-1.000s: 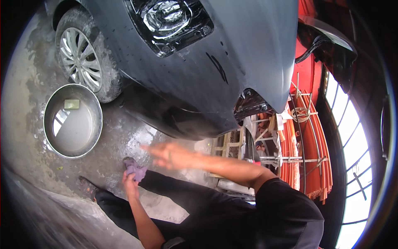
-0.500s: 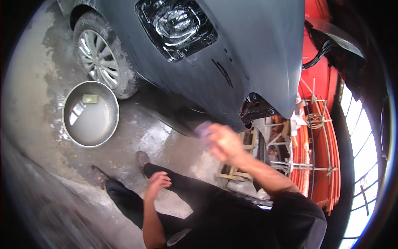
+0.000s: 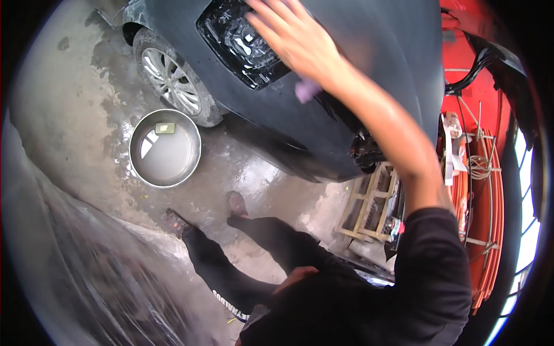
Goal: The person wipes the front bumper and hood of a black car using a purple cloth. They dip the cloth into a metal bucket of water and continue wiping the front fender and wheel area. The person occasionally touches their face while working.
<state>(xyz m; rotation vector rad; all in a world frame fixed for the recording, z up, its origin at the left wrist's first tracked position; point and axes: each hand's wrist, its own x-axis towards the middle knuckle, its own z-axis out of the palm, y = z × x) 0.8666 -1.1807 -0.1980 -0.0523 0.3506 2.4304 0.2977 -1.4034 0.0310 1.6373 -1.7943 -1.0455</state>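
Note:
My right hand (image 3: 297,49) reaches across the front of a dark grey car (image 3: 375,34), its fingers stretched out and spread over the black headlight opening (image 3: 245,43). Just below the wrist shows a small blurred purple piece (image 3: 307,89), soft-looking, against the bumper. Whether my thumb touches or holds it is hidden. Low by my thigh, my left hand (image 3: 297,278) shows only as a patch of skin against dark clothing; its fingers cannot be made out.
A round metal basin (image 3: 134,147) of cloudy water stands on the wet floor near the front wheel (image 3: 170,81), with a greenish block (image 3: 165,128) inside. Plastic sheeting (image 3: 98,254) hangs at left. A wooden frame (image 3: 369,202) and orange-red panels (image 3: 490,230) stand at right.
My right hand has moved up from the lower bumper to the headlight, its fingers now stretched out. My left hand has dropped toward my waist. The whole view has shifted.

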